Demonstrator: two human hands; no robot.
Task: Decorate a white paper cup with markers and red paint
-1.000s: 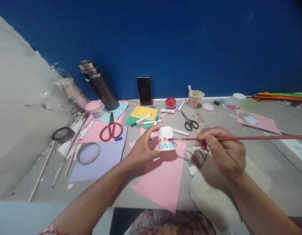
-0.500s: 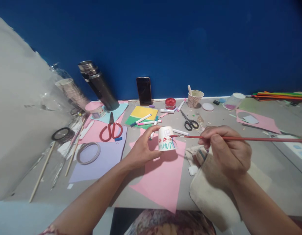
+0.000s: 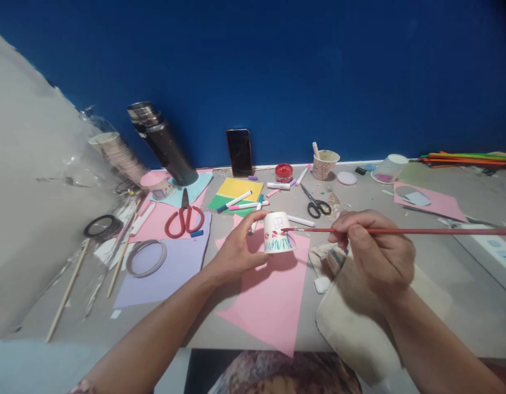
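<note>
My left hand (image 3: pixel 240 249) grips a white paper cup (image 3: pixel 273 243) from its left side, holding it upside down above a pink paper sheet (image 3: pixel 273 306). On the cup's wall are green grass-like strokes, red dabs and a purple window outline. In my right hand (image 3: pixel 376 249) is a long red paintbrush (image 3: pixel 433 232), pinched near its bristles. The brush lies almost level, and its red-tipped bristles meet the cup's wall around the red dabs. Behind the cup stands an open pot of red paint (image 3: pixel 283 173).
Markers (image 3: pixel 249 206), black scissors (image 3: pixel 317 208) and red-handled scissors (image 3: pixel 184 220) lie beyond my hands. A dark flask (image 3: pixel 166 148), stacked cups (image 3: pixel 119 156) and a phone (image 3: pixel 239 153) stand at the back. A beige cloth (image 3: pixel 351 323) lies under my right forearm.
The brush tip has shifted slightly left and down across the cup's wall. My right hand has moved a little to the left with it; my left hand keeps its hold.
</note>
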